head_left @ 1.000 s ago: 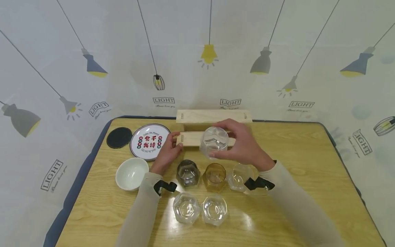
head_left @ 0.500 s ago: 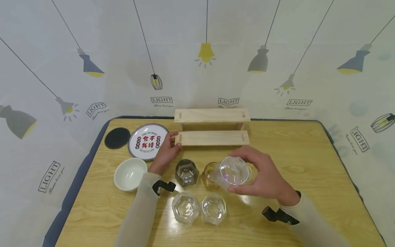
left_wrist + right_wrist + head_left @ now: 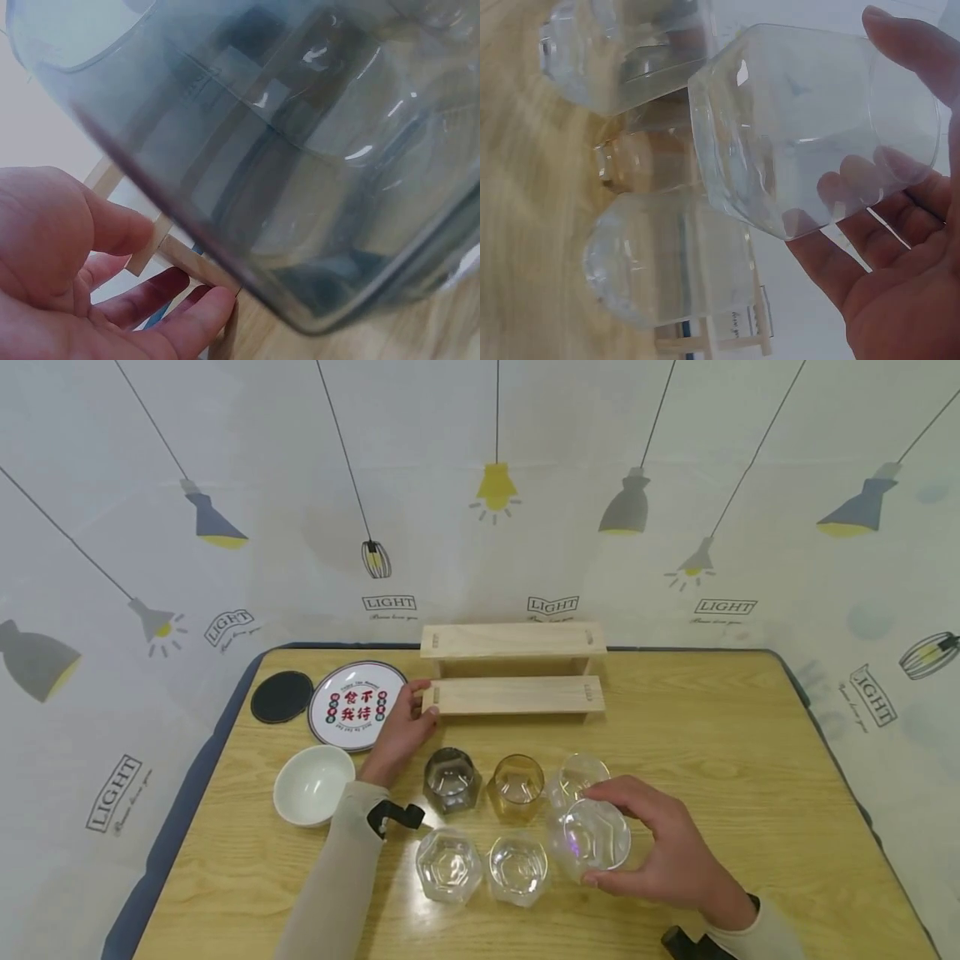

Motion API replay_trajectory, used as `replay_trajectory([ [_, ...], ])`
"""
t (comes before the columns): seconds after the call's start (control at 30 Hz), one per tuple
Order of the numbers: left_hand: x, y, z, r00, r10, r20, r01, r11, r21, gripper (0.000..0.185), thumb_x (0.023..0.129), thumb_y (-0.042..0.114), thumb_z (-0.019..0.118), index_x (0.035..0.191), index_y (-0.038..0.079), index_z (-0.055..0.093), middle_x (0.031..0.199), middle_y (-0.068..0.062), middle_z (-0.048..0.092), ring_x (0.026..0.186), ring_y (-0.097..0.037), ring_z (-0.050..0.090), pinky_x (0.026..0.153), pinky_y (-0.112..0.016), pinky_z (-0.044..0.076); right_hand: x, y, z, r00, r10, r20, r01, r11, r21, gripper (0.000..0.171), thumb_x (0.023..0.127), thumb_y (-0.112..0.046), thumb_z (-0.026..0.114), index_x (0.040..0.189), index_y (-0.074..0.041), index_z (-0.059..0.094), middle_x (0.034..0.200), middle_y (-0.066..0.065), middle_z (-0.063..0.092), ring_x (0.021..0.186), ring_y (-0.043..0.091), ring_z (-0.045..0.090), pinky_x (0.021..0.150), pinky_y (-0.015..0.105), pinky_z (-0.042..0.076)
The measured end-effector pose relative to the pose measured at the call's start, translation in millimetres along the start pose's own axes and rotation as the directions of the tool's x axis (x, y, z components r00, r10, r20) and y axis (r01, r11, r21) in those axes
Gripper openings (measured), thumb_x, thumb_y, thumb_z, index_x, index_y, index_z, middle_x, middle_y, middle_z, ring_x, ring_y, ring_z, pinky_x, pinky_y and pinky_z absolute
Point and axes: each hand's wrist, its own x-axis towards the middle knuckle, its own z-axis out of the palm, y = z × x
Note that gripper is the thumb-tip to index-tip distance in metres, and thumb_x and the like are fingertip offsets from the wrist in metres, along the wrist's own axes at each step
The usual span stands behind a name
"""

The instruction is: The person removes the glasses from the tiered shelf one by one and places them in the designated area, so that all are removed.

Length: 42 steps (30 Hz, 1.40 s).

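Amber glass (image 3: 517, 787), smoky-grey glass (image 3: 451, 779), prob. black coaster (image 3: 282, 697).

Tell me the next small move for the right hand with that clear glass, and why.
Probably lower the clear glass straight down onto the table, to the right of the two front glasses. The right hand holds it tilted over the bare spot that would complete a second row of three; the left hand rests at the wooden rack.

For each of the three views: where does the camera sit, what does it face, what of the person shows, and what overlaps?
Head: above, facing the table; both hands and sleeves show.
Left wrist: by the left hand, facing the grey glass and wooden rack.
Right wrist: by the right hand, facing its clear glass.
Shared: rack and glasses appear in all views.
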Motion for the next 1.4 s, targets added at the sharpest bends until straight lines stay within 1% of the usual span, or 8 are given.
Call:
replay_trajectory([
  [0.3, -5.3, -3.6, 0.0, 0.994, 0.06, -0.088, -0.058, 0.998, 0.023, 0.05, 0.104, 0.017, 0.065, 0.152, 0.019, 0.05, 0.14, -0.02, 0.057, 0.128, -0.035, 0.063, 0.094, -0.035, 0.059, -22, 11, 11, 0.995, 0.098, 0.026, -0.099, 0.994, 0.049, 0.085, 0.063, -0.018, 0.104, 0.138, -0.011, 0.066, 0.125, 0.008, 0.073, 0.105, 0.01, 0.072, 0.086, 0.024, 0.063],
  [0.4, -7.6, -4.7, 0.9, 0.989, 0.079, -0.127, -0.075, 0.997, 0.034, 0.047, 0.102, 0.018, 0.068, 0.147, 0.018, 0.054, 0.138, -0.02, 0.058, 0.128, -0.037, 0.065, 0.092, -0.035, 0.062, -28, 14, 15, 0.987, 0.155, 0.039, -0.156, 0.987, 0.026, 0.082, 0.065, -0.019, 0.103, 0.139, -0.015, 0.066, 0.128, 0.008, 0.073, 0.111, 0.013, 0.073, 0.088, 0.026, 0.063],
  [0.53, -8.0, -7.3, 0.4, 0.984, 0.094, -0.153, -0.088, 0.995, 0.044, 0.045, 0.101, 0.02, 0.07, 0.144, 0.018, 0.057, 0.136, -0.018, 0.059, 0.127, -0.037, 0.065, 0.091, -0.036, 0.064, -34, 17, 21, 0.988, 0.151, 0.036, -0.15, 0.988, -0.04, 0.083, 0.065, -0.022, 0.103, 0.139, -0.018, 0.067, 0.129, 0.008, 0.073, 0.12, 0.011, 0.07, 0.094, 0.023, 0.06],
  [0.7, -7.0, -9.7, 0.3, 0.982, 0.115, -0.148, -0.113, 0.993, 0.027, 0.044, 0.101, 0.019, 0.071, 0.143, 0.017, 0.058, 0.133, -0.019, 0.06, 0.124, -0.036, 0.066, 0.091, -0.036, 0.064, -41, 17, 28, 0.986, 0.162, 0.037, -0.16, 0.986, -0.056, 0.083, 0.065, -0.024, 0.103, 0.139, -0.016, 0.066, 0.13, 0.007, 0.073, 0.121, 0.009, 0.068, 0.093, 0.022, 0.061],
  [0.93, -8.9, -11.3, -1.4, 0.985, 0.105, -0.14, -0.104, 0.994, 0.019, 0.044, 0.101, 0.02, 0.071, 0.143, 0.019, 0.057, 0.134, -0.018, 0.06, 0.125, -0.035, 0.066, 0.09, -0.035, 0.064, -49, 18, 36, 0.97, 0.24, 0.033, -0.238, 0.969, -0.065, 0.08, 0.066, -0.023, 0.103, 0.136, -0.011, 0.065, 0.13, 0.004, 0.07, 0.116, 0.014, 0.069, 0.081, 0.037, 0.066],
  [1.17, -10.1, -10.5, -3.4, 0.986, 0.094, -0.139, -0.092, 0.995, 0.024, 0.045, 0.102, 0.021, 0.071, 0.144, 0.019, 0.057, 0.136, -0.017, 0.059, 0.128, -0.035, 0.065, 0.092, -0.036, 0.064, -54, 21, 38, 0.958, 0.276, 0.076, -0.27, 0.959, -0.087, 0.083, 0.069, -0.026, 0.102, 0.14, -0.012, 0.06, 0.134, 0.003, 0.066, 0.116, 0.024, 0.069, 0.085, 0.038, 0.066],
  [1.27, -10.2, -10.9, -3.8, 0.988, 0.075, -0.131, -0.072, 0.997, 0.029, 0.045, 0.103, 0.019, 0.067, 0.147, 0.021, 0.055, 0.138, -0.017, 0.059, 0.13, -0.035, 0.064, 0.095, -0.037, 0.063, -54, 21, 37, 0.963, 0.259, 0.078, -0.252, 0.964, -0.086, 0.083, 0.071, -0.026, 0.1, 0.141, -0.012, 0.059, 0.135, 0.005, 0.066, 0.117, 0.023, 0.069, 0.088, 0.038, 0.065],
  [1.4, -14.1, -9.7, -3.8, 0.992, 0.046, -0.12, -0.042, 0.999, 0.034, 0.044, 0.106, 0.017, 0.059, 0.149, 0.022, 0.052, 0.14, -0.017, 0.06, 0.128, -0.033, 0.065, 0.099, -0.04, 0.061, -51, 22, 36, 0.984, 0.173, 0.041, -0.17, 0.982, -0.077, 0.076, 0.074, -0.019, 0.097, 0.14, -0.01, 0.061, 0.133, 0.007, 0.067, 0.118, 0.018, 0.067, 0.094, 0.029, 0.062],
])
